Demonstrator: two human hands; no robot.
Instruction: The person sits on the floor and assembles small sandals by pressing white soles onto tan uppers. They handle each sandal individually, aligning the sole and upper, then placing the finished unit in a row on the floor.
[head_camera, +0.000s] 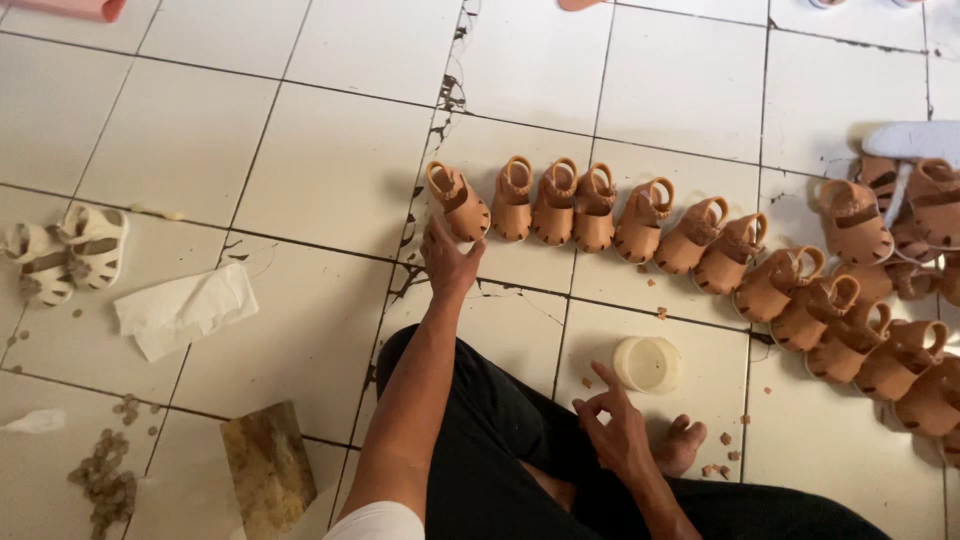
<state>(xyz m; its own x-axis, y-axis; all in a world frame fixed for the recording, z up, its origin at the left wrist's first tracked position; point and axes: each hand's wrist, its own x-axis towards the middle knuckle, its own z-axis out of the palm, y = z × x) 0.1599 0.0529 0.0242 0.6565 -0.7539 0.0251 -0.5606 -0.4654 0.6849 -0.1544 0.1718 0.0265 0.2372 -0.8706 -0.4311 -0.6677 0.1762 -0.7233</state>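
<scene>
**Inspector:** The leftmost tan sandal (459, 200) is noted at the head of a long row of tan sandals (700, 250) laid on the white floor tiles (330, 170). The left hand (447, 262) is stretched toward it, fingers spread open, fingertips just short of the sole; nothing is held.

**Recorder:** And the handling?

**Inspector:** The sandal is judged light and small, moulded in one piece from a soft, rubbery plastic with a matt skin. Some flex is to be expected in the straps, little in the sole. It is not judged fragile, nor slippery. The best hold is judged to be across the sole sides or by the looped heel strap, which stands up clear of the floor.

**Recorder:** The other hand?

**Inspector:** The right hand (615, 430) is held over the knee, thumb and forefinger nearly pinched; whether a small scrap is between them cannot be told.

**Recorder:** Surroundings?

**Inspector:** A round translucent white tub (648, 363) is recorded just beyond the right hand. Tan trimmings (722, 455) are scattered by the bare foot (680, 445). A cream pair of sandals (65, 252), a crumpled white tissue (185, 310) and a worn wooden block (268, 468) lie well to the left. Cracked grout is noted between tiles.
</scene>
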